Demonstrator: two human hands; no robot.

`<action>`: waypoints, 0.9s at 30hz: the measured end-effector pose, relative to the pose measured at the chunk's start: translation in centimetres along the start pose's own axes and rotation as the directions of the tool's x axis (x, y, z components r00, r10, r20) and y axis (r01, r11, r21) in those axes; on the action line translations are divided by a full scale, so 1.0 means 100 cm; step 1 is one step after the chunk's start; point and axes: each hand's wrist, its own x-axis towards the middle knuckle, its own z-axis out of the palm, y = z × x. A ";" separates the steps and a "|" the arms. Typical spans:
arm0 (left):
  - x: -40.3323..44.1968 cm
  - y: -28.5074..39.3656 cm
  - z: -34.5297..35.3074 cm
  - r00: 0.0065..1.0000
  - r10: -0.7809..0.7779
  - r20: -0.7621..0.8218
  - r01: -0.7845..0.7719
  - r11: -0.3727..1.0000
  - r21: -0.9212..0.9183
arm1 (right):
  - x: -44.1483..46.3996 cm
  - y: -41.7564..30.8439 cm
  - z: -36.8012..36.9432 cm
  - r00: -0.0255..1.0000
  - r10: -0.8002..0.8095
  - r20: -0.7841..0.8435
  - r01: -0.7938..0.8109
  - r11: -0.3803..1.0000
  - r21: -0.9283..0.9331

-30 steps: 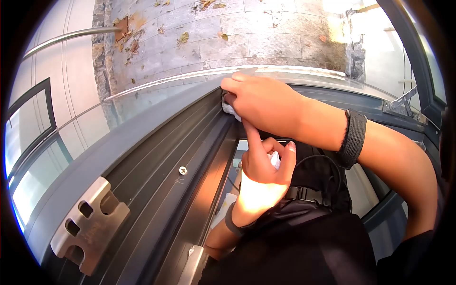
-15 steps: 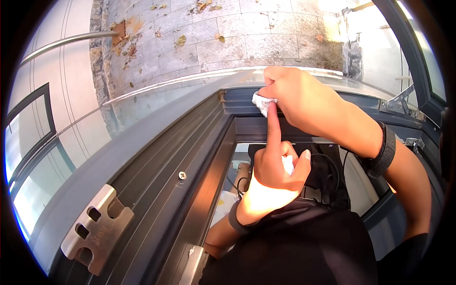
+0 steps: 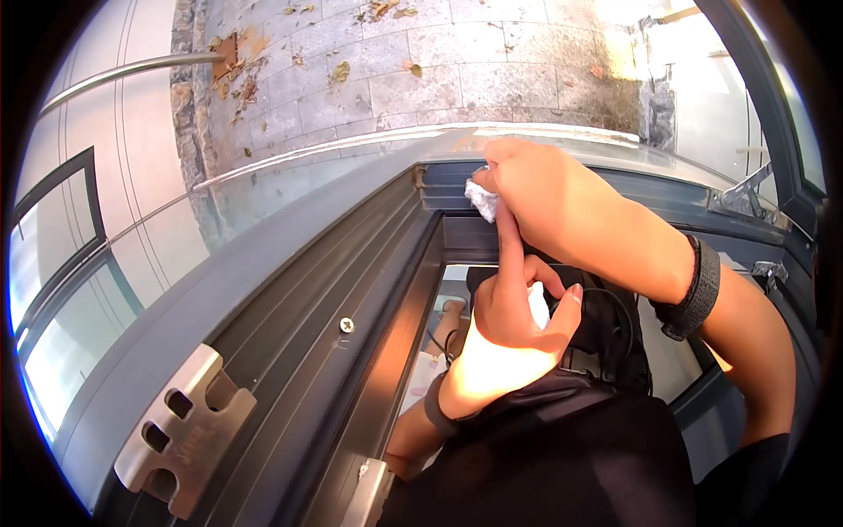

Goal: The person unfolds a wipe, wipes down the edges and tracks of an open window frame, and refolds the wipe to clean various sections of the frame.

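Note:
Near the corner of the dark window frame [image 3: 351,255], my right hand [image 3: 549,193] is closed on a crumpled white wipe [image 3: 481,200], which lies against the frame's grooved track. My left hand [image 3: 518,325] is just below, its index finger stretched up to the wipe. Its other fingers curl round a second white wad [image 3: 538,306] in the palm. A black band circles each wrist. The tips of my right fingers are partly hidden.
A metal bracket [image 3: 184,430] sits on the frame at lower left, with a screw [image 3: 347,325] to its right. A metal hinge arm [image 3: 745,189] is at the right. Paving with leaves [image 3: 421,70] lies outside, beside a curved rail [image 3: 132,70].
Both hands have moved right along the frame from its corner, with the wipe in my right hand. Over the last half second they have shifted only slightly.

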 end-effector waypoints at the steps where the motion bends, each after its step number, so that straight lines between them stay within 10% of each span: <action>1: 0.000 0.000 0.001 1.000 0.005 0.018 -0.005 1.000 -0.011 | 0.001 -0.002 0.002 1.000 -0.002 -0.009 0.002 1.000 0.012; 10: -0.006 0.000 -0.012 0.976 -0.028 -0.216 0.029 1.000 0.004 | 0.031 -0.022 0.026 0.990 0.039 -0.139 -0.025 0.994 0.106; 27: -0.003 0.000 -0.001 0.994 -0.062 0.093 0.045 0.984 0.174 | -0.027 -0.032 0.003 0.931 0.342 -0.128 -0.353 0.932 -0.077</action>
